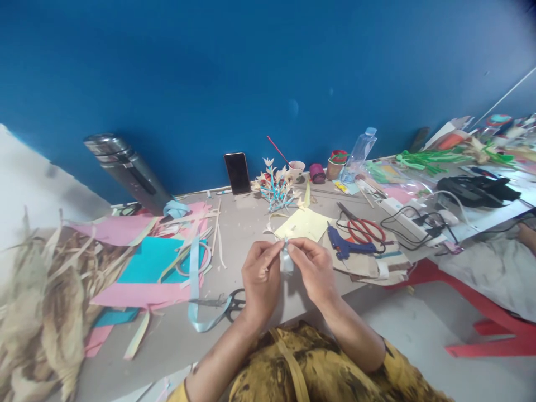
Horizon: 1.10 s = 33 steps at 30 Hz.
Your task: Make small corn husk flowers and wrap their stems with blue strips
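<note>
Close together near the table's front edge, my left hand (263,272) and my right hand (313,269) pinch a short piece of pale blue ribbon (287,261) between their fingertips. Its lower end hangs down between the palms. Just beyond the fingers lies a sheet of yellow paper (307,223). A longer blue ribbon (194,279) curls down from its roll to the left, its end near black-handled scissors (234,304). Right of my right hand rest a blue glue gun (347,245) and orange-handled scissors (366,230). Behind the paper stands a bunch of blue-stemmed, cream flowers (274,187).
Dried corn husks (62,301) and coloured paper (154,259) cover the left side. A steel flask (129,170), a phone (237,173) and a plastic bottle (359,153) stand along the blue wall. Cables run from a power strip (412,223) at right, above a red chair (494,335).
</note>
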{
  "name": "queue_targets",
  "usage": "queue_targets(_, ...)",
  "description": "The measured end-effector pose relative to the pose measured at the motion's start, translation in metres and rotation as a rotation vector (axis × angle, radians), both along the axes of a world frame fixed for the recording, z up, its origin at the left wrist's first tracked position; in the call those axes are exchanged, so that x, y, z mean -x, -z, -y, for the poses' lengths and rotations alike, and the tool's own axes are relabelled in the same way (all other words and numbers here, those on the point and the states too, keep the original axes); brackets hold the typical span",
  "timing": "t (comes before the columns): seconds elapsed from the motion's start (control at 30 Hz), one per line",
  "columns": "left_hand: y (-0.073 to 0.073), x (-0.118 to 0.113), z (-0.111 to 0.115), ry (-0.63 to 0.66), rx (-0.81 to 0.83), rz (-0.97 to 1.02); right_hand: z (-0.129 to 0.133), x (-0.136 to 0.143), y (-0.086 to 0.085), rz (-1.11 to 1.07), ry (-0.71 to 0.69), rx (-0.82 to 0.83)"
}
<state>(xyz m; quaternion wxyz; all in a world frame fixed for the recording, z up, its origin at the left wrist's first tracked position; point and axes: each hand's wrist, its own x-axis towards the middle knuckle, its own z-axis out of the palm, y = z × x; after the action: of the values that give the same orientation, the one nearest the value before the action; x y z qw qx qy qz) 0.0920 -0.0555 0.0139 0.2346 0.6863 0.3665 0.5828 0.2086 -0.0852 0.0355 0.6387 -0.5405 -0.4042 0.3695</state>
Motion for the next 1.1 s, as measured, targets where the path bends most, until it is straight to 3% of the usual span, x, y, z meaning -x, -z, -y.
queue_targets(0.17, 0.01, 0.0, -0.005, -0.109, -0.307, -0.246, -0.005, 0.002, -0.003, 0.021, 0.035, -0.014)
queue_targets(0.33, 0.011, -0.001, -0.001, -0.05, -0.353, -0.293, -0.01, 0.001, -0.001, 0.007, 0.098, 0.008)
queue_targets(0.43, 0.001, 0.001, 0.005, 0.088, -0.15, -0.109, -0.009, -0.002, -0.001, 0.026, 0.132, -0.006)
queue_targets(0.6, -0.023, 0.011, 0.009, 0.325, 0.669, 0.413, -0.001, -0.008, -0.005, 0.123, 0.081, -0.071)
queue_targets(0.7, -0.032, 0.013, 0.006, 0.423, 0.891, 0.517, 0.003, -0.008, -0.007, 0.216, 0.03, -0.11)
queue_targets(0.9, -0.037, 0.013, 0.004, 0.44, 0.945, 0.466, 0.003, -0.005, -0.008, 0.492, 0.095, -0.19)
queue_targets(1.1, -0.039, 0.012, 0.01, 0.148, 0.594, 0.074, 0.002, 0.0, -0.007, 0.486, 0.067, -0.183)
